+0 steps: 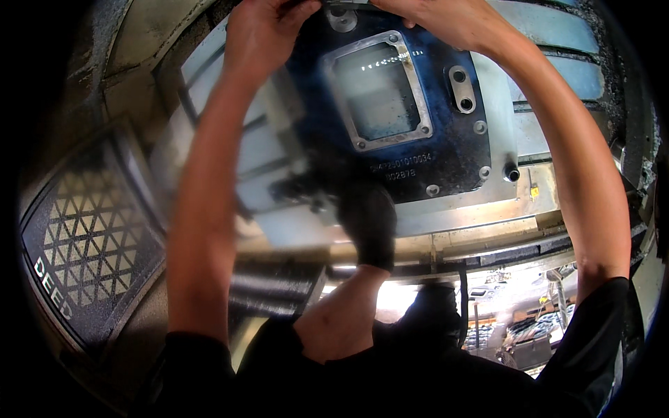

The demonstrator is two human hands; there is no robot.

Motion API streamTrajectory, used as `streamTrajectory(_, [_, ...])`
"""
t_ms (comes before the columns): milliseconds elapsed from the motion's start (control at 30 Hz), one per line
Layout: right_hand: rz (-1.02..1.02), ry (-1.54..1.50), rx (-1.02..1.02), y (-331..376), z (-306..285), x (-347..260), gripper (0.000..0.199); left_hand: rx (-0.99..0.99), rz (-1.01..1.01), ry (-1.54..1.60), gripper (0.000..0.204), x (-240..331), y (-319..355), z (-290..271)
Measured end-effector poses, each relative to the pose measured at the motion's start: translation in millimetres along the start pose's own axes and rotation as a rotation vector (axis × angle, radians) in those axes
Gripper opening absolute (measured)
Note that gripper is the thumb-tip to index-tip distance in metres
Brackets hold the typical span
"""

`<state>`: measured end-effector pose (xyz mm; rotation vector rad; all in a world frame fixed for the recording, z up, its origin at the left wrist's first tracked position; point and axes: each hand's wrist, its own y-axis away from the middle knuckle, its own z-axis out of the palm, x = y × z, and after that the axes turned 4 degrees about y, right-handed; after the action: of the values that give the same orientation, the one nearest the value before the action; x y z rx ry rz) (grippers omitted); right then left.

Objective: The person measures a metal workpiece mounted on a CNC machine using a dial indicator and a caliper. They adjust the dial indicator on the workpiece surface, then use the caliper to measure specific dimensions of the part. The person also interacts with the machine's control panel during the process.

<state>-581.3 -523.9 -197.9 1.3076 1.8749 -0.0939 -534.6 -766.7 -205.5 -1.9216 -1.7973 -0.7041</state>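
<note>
Both of my hands reach to the far edge of the view, where their fingertips are partly cut off. My left hand (pixel 266 31) is closed, its fingers bent and its thumb pointing right. My right hand (pixel 442 19) is closed too, its fingers curled toward the left one. Between them shows a sliver of grey metal; what they grip cannot be made out. Below them lies a dark blue-black plate (pixel 446 157) with stamped marks, bolt holes and a small oval metal insert (pixel 461 89). A bare metal frame (pixel 426 104) rings its rectangular window.
The plate rests on a pale metal base (pixel 503 139) over a slotted machine table (pixel 557 73). A short dark cylinder (pixel 512 173) stands near its corner. At left is a dark panel with a triangle pattern (pixel 90 237). A blurred dark shoe (pixel 368 216) and bare leg are below.
</note>
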Motion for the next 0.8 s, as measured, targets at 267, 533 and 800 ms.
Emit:
streamTrajectory(267, [0.094,-0.009,-0.061,-6,-3,-8,0.054,-0.002,-0.008,0.129,0.009,-10,1,3])
streamTrajectory(533, [-0.043,-0.093,0.008,-2,3,6,0.050,-0.028,-0.053,0.085,0.009,-2,-1,0])
streamTrajectory(800, [-0.035,-0.109,-0.007,0,2,3,0.051,-0.027,-0.047,0.100,0.008,-1,-2,-1])
